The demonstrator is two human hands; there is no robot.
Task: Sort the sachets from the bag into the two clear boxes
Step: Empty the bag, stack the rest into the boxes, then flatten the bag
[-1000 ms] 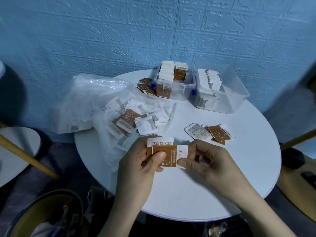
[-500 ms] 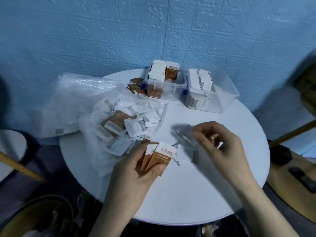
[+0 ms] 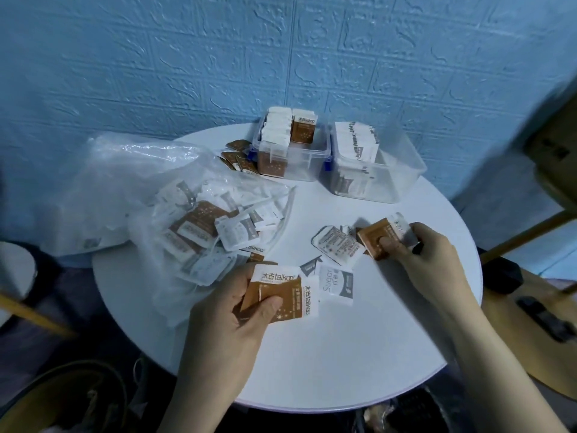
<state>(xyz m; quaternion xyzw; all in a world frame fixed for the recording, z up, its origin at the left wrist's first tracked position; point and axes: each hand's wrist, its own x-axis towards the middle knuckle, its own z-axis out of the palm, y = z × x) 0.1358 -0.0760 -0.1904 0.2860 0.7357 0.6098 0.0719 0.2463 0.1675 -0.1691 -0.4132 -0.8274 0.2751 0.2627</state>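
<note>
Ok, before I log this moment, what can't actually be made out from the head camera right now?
Head view:
- How many brown sachets the left hand grips: they overlap, and the thumb covers part.
- Small print on the white sachet: too small.
- Sachets deep in the plastic bag: wrinkled film blurs them.
- What lies under the right hand: its fingers hide it.

Head view, downward onto table (image 3: 343, 354)

I see a round white table (image 3: 327, 364) under my fingers, against a blue embossed brick-pattern wall (image 3: 187, 57) well beyond them. A wooden chair (image 3: 530, 295) sits off to the right of my fingers, and a dark bag with tan trim (image 3: 62, 398) lies lower left.
</note>
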